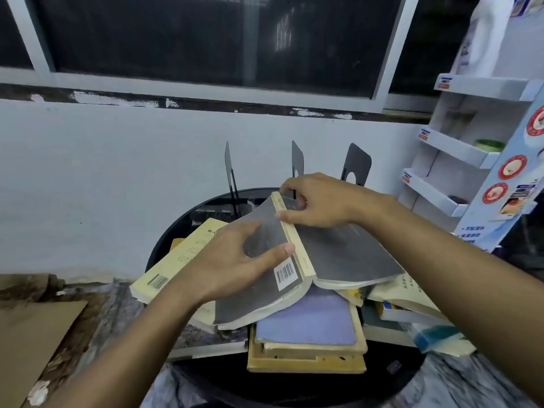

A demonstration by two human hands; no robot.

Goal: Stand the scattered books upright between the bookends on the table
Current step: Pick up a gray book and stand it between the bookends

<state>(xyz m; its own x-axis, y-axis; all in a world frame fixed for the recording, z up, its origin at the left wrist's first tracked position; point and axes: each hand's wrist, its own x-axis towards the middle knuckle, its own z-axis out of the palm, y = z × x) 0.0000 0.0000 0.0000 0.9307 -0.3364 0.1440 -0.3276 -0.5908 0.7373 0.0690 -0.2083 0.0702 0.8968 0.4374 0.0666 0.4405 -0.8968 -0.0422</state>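
A grey paperback (pixel 347 251) lies spread open, spine up, on a heap of books on the round black table (pixel 164 240). My left hand (pixel 232 260) holds its left cover, thumb near the cream spine, just above a barcode. My right hand (pixel 318 201) grips the far end of the spine and the right cover. Under it lie a cream book (pixel 176 260), a lavender book (pixel 312 319) on a tan one, and more books at the right (pixel 412 307). Three black metal bookends (pixel 357 164) stand upright at the table's far side with nothing between them.
A white wall and a dark window lie behind the table. A white cardboard display shelf (pixel 459 148) stands at the right. Brown cardboard (pixel 29 334) lies on the floor at the left. The pile overhangs the table's edges on the left and right.
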